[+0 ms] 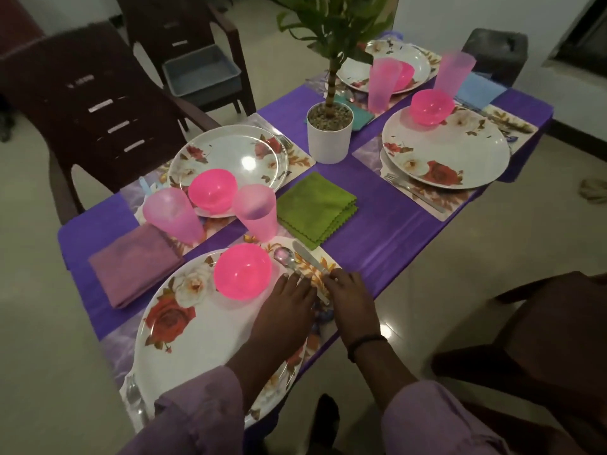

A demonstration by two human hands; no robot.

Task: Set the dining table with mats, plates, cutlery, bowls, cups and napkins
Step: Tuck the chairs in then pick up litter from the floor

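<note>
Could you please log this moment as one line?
step: cutlery | left hand: on spoon handle | right hand: on knife handle | place: near plate

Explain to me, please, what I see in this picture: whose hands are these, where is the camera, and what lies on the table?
There is no machine here. A person wears one camera on the head, so you look down at their own hands. The table has a purple cover with four place settings. Nearest is a flowered plate with a pink bowl on it. Beside it lie a spoon and a knife. The left hand and the right hand touch this cutlery at its handles; whether they grip it is unclear. A green napkin and a potted plant sit mid-table.
</note>
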